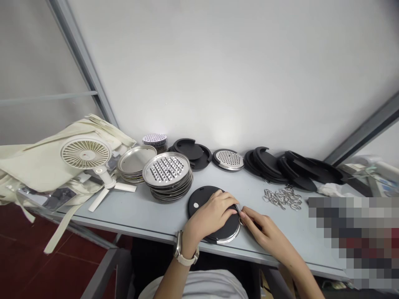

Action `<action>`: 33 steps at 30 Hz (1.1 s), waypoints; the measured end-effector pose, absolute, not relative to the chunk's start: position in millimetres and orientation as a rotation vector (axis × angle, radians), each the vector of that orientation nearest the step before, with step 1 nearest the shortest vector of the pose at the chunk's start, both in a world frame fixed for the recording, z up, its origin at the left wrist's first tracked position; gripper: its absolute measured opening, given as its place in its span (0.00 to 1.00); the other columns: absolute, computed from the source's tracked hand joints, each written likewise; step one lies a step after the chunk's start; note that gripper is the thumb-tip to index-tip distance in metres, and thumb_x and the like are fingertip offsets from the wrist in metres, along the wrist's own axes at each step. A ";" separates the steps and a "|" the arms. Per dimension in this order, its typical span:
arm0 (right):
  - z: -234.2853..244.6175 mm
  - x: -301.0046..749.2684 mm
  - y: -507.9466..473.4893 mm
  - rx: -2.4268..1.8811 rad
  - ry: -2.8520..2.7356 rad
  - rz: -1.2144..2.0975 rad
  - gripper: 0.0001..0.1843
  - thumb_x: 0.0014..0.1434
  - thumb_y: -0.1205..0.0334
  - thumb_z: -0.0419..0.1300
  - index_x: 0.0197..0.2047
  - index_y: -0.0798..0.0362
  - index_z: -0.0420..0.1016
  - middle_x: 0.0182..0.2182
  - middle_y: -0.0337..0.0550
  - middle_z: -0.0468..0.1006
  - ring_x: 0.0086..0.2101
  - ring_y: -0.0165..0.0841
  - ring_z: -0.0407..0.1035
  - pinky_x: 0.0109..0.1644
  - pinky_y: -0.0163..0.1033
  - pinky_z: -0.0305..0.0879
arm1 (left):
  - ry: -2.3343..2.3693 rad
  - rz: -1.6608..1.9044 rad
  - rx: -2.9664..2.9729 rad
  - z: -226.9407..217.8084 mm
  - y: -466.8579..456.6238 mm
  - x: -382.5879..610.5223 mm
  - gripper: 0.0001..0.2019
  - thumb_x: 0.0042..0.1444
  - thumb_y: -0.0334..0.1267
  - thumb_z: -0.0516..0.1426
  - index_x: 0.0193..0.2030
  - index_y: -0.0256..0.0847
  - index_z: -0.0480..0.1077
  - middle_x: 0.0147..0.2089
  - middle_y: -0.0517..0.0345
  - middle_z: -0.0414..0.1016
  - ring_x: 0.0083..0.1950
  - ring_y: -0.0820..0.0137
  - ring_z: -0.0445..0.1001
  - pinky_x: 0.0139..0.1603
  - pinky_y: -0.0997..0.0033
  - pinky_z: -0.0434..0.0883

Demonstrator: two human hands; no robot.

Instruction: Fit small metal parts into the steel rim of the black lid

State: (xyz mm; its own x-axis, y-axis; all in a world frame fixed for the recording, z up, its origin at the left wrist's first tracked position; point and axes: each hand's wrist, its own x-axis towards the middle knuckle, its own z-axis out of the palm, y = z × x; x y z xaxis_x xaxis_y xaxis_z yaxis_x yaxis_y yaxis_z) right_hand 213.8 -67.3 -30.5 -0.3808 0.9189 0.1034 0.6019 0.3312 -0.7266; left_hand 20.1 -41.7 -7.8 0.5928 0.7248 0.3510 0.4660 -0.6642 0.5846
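Observation:
A round black disc (199,203) with a white dot and a silver metal rim lies near the table's front edge. My left hand (212,214), with a watch on its wrist, rests across the disc; its fingers curl over the right edge and hold it. At that same edge, my right hand (258,226) pinches a small metal ring (241,221), partly hidden by the fingertips. Whether the ring is hooked into the disc I cannot tell. Further right on the table lies a loose pile of small metal rings (282,198).
Stacked metal grater plates (168,170) and plain metal discs (137,160) stand at left, beside a white fan (87,154) and a cream bag (40,162). Along the wall lie a grater in a black holder (229,159) and several black holders (268,164). A pixelated area covers the right side.

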 end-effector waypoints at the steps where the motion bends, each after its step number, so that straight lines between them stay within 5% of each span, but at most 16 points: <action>1: -30.3 213.7 -67.3 -1.330 -2.093 0.827 0.18 0.69 0.53 0.44 0.28 0.51 0.58 0.23 0.33 0.62 0.26 0.29 0.59 0.30 0.32 0.55 | 0.952 0.805 2.387 -7.7 -41.9 20.0 0.11 0.65 0.33 0.51 0.52 0.41 0.69 0.50 0.56 0.73 0.53 0.66 0.66 0.58 0.64 0.64; 33: -30.2 214.4 -68.5 -1.334 -2.084 0.828 0.18 0.69 0.52 0.45 0.29 0.51 0.59 0.23 0.33 0.61 0.26 0.30 0.58 0.30 0.32 0.56 | 0.988 0.754 2.375 -5.0 -44.9 19.6 0.13 0.65 0.33 0.50 0.54 0.42 0.68 0.52 0.54 0.70 0.54 0.65 0.65 0.59 0.62 0.64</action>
State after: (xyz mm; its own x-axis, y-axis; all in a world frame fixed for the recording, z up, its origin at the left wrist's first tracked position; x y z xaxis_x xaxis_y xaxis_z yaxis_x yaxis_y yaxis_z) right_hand 214.4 -68.5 -30.2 -0.3750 0.9212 0.1037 0.5988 0.3261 -0.7315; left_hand 19.6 -44.9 -5.0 0.5924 0.7443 0.3083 0.4942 -0.6380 0.5905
